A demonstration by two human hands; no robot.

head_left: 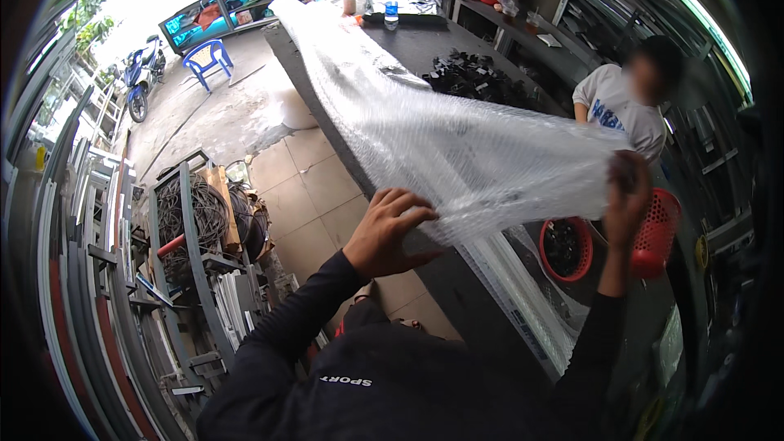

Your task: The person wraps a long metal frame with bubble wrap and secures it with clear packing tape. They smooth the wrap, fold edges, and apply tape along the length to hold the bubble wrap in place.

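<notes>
A wide sheet of clear bubble wrap (pixel 482 139) stretches across the dark worktable (pixel 359 165), from its far end to my hands. My right hand (pixel 627 196) is raised and closed round the sheet's right corner. At the near left corner, my left hand (pixel 392 229) has its bent fingers and thumb on either side of the sheet's edge. Beneath the lifted sheet, a long strip of clear wrapping (pixel 514 294) lies along the table. Whether it encloses anything is hard to make out. My right fingertips are partly in shadow.
Beside my right arm are a red basket of dark pieces (pixel 565 249) and another red basket (pixel 656 233). Black parts (pixel 469 73) are heaped on the table. A person (pixel 625 102) stands at the right. Racked metal profiles (pixel 90 294) and a coiled-cable frame (pixel 192 220) line the left.
</notes>
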